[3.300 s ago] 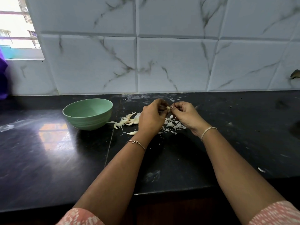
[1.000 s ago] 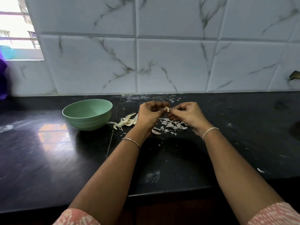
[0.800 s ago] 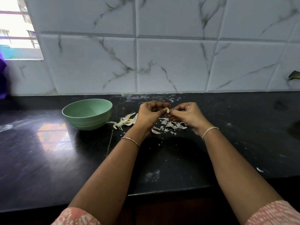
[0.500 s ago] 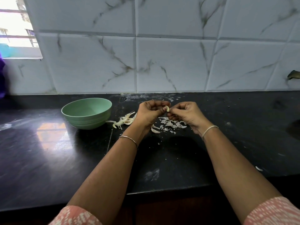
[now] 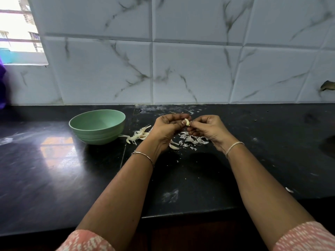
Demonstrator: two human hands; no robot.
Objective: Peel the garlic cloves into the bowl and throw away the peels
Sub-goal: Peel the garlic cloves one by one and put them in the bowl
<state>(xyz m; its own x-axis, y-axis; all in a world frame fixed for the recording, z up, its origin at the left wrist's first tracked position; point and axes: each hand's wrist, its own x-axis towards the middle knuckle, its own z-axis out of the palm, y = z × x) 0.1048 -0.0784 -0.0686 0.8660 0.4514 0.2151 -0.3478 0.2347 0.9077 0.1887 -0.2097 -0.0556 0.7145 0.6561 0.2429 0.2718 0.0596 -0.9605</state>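
A pale garlic clove (image 5: 186, 122) is pinched between the fingertips of my left hand (image 5: 167, 129) and my right hand (image 5: 208, 128), just above the black counter. Under the hands lies a scatter of white peels (image 5: 192, 140). A small heap of unpeeled cloves (image 5: 138, 135) lies left of my left hand, beside the green bowl (image 5: 97, 126). One more clove (image 5: 174, 146) lies near my left wrist. The bowl's inside shows nothing from this angle.
The black counter (image 5: 54, 169) runs to a marble-tiled wall at the back and to its front edge near my elbows. A window is at the upper left. A stray peel (image 5: 289, 190) lies near the front right edge.
Both hands have stayed together over the peel pile, working the same clove; they shifted only slightly. More of the clove shows between the fingertips now.
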